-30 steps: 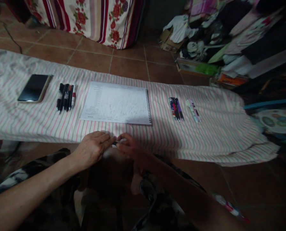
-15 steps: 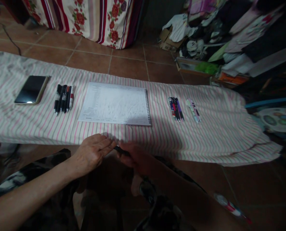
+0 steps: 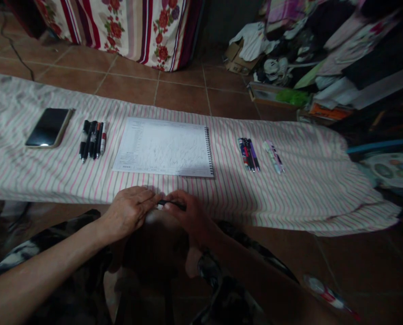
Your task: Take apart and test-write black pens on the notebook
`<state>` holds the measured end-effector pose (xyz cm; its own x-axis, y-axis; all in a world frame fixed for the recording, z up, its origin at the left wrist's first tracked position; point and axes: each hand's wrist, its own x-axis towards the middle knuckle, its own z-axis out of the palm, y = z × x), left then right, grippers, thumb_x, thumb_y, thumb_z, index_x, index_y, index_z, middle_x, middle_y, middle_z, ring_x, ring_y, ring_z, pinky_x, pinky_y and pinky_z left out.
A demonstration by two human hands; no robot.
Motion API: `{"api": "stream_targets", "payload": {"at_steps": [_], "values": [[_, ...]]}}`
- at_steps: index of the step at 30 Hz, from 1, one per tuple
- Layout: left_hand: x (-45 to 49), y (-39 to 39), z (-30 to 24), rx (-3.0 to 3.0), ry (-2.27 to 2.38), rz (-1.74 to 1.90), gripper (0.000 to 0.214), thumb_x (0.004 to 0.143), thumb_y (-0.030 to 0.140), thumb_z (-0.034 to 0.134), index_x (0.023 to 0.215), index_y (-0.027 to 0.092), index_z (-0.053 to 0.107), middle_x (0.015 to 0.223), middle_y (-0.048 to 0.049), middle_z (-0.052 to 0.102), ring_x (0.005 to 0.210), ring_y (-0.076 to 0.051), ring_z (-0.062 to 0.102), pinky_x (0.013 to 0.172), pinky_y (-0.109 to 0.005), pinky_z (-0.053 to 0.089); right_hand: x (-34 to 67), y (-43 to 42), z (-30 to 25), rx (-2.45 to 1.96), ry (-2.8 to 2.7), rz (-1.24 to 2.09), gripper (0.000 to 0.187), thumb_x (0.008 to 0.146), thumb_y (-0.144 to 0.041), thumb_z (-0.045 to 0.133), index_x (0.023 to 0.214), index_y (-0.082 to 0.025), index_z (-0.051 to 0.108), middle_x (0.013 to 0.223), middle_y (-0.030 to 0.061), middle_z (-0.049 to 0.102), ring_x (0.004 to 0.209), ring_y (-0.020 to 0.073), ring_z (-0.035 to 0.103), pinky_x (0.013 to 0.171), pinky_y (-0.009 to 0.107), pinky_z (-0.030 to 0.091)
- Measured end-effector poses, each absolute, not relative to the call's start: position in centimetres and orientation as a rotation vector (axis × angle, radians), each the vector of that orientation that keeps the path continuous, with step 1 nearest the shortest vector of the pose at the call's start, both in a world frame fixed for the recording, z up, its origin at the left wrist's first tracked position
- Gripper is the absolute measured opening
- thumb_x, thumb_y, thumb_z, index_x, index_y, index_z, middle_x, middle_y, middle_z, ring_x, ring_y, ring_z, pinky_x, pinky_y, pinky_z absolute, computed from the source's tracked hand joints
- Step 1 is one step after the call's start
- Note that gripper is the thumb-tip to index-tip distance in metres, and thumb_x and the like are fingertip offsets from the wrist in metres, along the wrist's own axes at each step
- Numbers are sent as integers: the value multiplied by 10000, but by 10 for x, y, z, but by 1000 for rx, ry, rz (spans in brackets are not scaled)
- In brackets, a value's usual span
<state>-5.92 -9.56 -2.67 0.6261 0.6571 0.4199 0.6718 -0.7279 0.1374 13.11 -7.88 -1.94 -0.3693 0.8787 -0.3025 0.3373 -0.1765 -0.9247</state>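
Observation:
My left hand (image 3: 128,211) and my right hand (image 3: 187,212) meet at the near edge of a striped cloth (image 3: 310,180). Between their fingertips they pinch a dark pen (image 3: 169,204), one hand at each end. Just beyond them lies a spiral notebook (image 3: 164,147), open on a page covered with scribbles. Left of it is a row of black pens (image 3: 92,138) and a dark phone (image 3: 49,127). Right of it lie several coloured pens (image 3: 249,153) and a pale pen pair (image 3: 272,156).
A flowered, striped bedcover (image 3: 133,27) hangs at the back over tiled floor. Clothes, boxes and clutter (image 3: 289,58) are piled at the back right. A paint palette (image 3: 391,169) sits at the far right. Another pen (image 3: 326,295) lies on the floor near my right arm.
Both hands stayed together at the cloth's near edge on the pen. My right hand dipped slightly toward me, then came back up. The view shifted a little.

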Motion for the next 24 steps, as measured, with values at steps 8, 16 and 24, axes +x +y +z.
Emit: {"api": "stream_targets", "payload": {"at_steps": [8, 16, 24], "values": [[-47, -100, -17, -2749, -1048, -729, 275, 809, 98, 408, 994, 93, 612, 820, -104, 677, 752, -194, 627, 660, -332, 540, 136, -74, -19, -1338, -1197, 2220, 358, 811, -477, 433, 650, -162, 492, 421, -61, 461, 297, 36, 308, 323, 183, 210], [-47, -98, -25, -2820, -1322, -649, 295, 841, 157, 390, 1019, 119, 623, 785, -85, 650, 695, -177, 619, 596, -291, 525, 141, -65, -20, -1197, -1192, 2249, 263, 772, -415, 543, 805, -159, 495, 615, -27, 568, 474, 51, 431, 447, 184, 292], [-48, -96, -24, -2812, -1250, -728, 295, 821, 138, 414, 1031, 121, 621, 839, -98, 656, 761, -194, 624, 654, -313, 530, 141, -65, -22, -1073, -1215, 2286, 264, 727, -379, 596, 762, -138, 496, 653, 11, 606, 488, 60, 465, 460, 194, 341]]}}
